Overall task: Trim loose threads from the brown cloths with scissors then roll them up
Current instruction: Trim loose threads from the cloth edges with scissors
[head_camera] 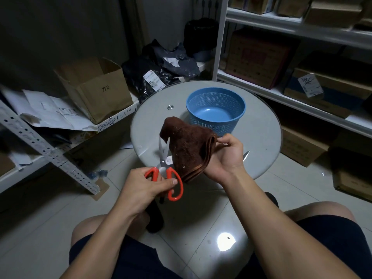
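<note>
A folded brown cloth [189, 146] hangs above the near edge of a round glass table [149, 125]. My right hand [225, 158] grips it at its right folded edge. My left hand [145, 186] holds red-handled scissors [167, 170] just left of the cloth. The blades point up and are slightly apart at the cloth's left edge, below its raised corner. A metal tip [246, 156] shows behind my right wrist; I cannot tell what it is.
An empty blue perforated basket [216, 109] stands on the table behind the cloth. Metal shelving with a cardboard box [96, 87] and papers is at left. White shelves with boxes [259, 55] run along the right. Black bags [159, 67] lie behind the table.
</note>
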Demonstrator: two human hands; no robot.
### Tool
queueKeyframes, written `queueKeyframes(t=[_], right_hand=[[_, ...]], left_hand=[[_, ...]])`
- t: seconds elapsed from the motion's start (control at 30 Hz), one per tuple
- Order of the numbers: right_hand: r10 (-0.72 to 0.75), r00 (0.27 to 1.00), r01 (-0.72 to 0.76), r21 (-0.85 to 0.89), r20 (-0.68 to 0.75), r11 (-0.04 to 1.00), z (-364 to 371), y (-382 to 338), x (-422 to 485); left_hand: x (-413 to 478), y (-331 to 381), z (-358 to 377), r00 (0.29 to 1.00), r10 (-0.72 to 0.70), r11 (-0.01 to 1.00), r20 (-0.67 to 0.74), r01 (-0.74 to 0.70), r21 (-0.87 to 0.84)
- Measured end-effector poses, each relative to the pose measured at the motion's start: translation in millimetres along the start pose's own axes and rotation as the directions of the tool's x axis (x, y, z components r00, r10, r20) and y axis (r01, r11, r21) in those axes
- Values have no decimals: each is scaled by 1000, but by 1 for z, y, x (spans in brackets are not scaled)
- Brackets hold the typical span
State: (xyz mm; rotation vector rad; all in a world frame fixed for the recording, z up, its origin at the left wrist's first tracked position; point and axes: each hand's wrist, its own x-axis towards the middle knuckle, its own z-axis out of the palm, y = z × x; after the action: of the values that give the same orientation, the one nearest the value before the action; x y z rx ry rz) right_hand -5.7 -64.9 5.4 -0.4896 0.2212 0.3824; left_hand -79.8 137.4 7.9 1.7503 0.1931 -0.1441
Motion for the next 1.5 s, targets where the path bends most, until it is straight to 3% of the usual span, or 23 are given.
queueKeyframes(t=[0.17,0.27,0.33,0.43,0.53,0.57,0.6,0.67,0.73,0.8,0.9,1.07,1.2,1.27,1.37,1.5], right_hand=[[79,984,-83,-19,-158,996,-16,-2,6],[80,969,-151,-302,-234,941,-13,-5,8],[-22,945,-162,-525,-327,835,-11,-3,9],[-279,881,-164,-799,-383,578,-11,-2,10],[-501,838,-228,-973,-217,39,-12,-3,6],[-559,820,-212,-973,-125,-94,-12,-1,1],[-597,802,-157,-976,-36,-152,-11,1,-4],[-624,775,-12,-986,97,-168,-2,3,-15],[-550,831,42,-995,87,-94,7,3,-26],[-414,910,41,-997,10,65,9,3,-31],[-248,968,27,-966,-38,257,8,2,-38],[-169,984,17,-905,-62,426,-1,-4,-40],[-152,987,29,-853,-59,522,-9,-18,-33],[-204,978,71,-858,-40,509,-8,-33,-25],[-363,931,133,-906,-24,402,-2,-66,0],[-608,794,64,-995,1,82,5,-115,55]], left_hand=[[8,-1,-9,1000,-7,1000,-25,6,-17],[11,-4,-6,1000,-11,1000,-23,11,18],[12,-5,0,1000,0,999,-11,0,42],[13,-4,7,1000,9,998,-24,-8,58],[16,-1,12,999,29,997,-25,-27,71],[16,0,13,999,30,999,-12,-30,42],[17,1,14,1000,25,1000,-4,-25,-2],[19,3,17,1000,12,998,11,-12,-57],[21,5,21,1000,7,998,17,-6,-62],[22,7,25,1000,16,998,25,-15,-54],[24,8,35,999,44,998,32,-42,-53],[31,12,53,996,80,995,32,-78,-69],[44,22,71,994,91,977,67,-76,-200],[56,31,80,993,80,962,86,-54,-268],[80,43,92,987,115,958,110,-81,-275],[105,43,102,987,137,989,80,-133,-58]])
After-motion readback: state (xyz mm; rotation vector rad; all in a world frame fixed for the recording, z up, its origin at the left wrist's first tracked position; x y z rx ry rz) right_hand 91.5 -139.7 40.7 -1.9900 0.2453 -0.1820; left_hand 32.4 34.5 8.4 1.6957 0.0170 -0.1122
